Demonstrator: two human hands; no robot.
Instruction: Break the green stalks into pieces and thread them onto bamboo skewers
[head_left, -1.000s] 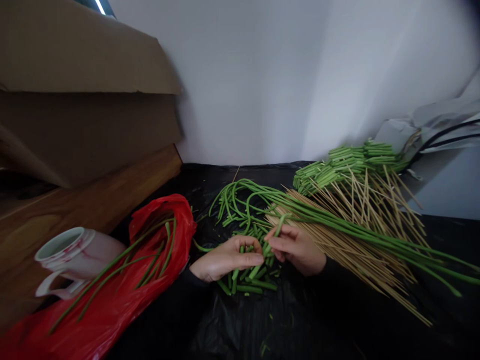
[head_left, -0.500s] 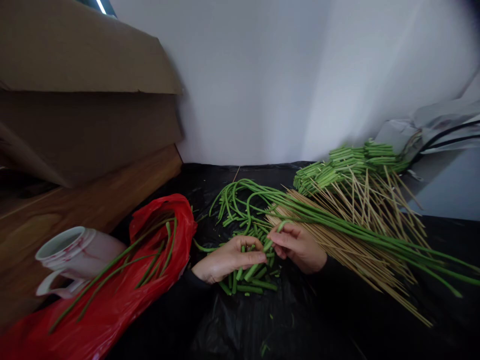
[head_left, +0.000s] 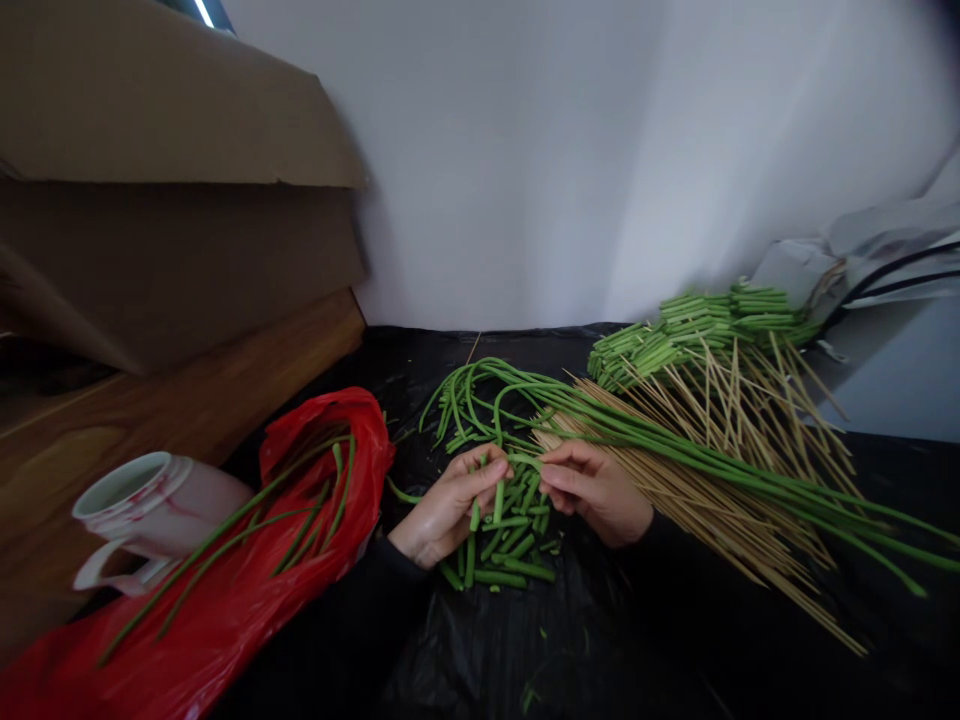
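Observation:
My left hand (head_left: 454,500) is closed, thumb against fingers, with short cut lengths of green stem hanging from its grip. These look like garlic scape. My right hand (head_left: 592,490) pinches the end of a garlic scape (head_left: 526,461) that spans the gap between both hands. Below them lies a loose pile of cut scape pieces (head_left: 514,565) on black plastic sheeting (head_left: 480,660). Long uncut scapes (head_left: 660,440) stretch from behind my hands to the far right, curling at their left end. Bare bamboo skewers (head_left: 675,500) lie beneath these.
Skewered rows of green pieces (head_left: 697,325) are stacked by the wall at the back right. On the left, a red plastic bag (head_left: 352,530) holds more scapes beside a white mug (head_left: 169,500). A cardboard box (head_left: 180,200) stands behind on a wooden surface (head_left: 300,350).
My left hand has risen slightly and moved left, apart from my right fingertips. The scape between the hands now lies more level. My right hand has barely moved.

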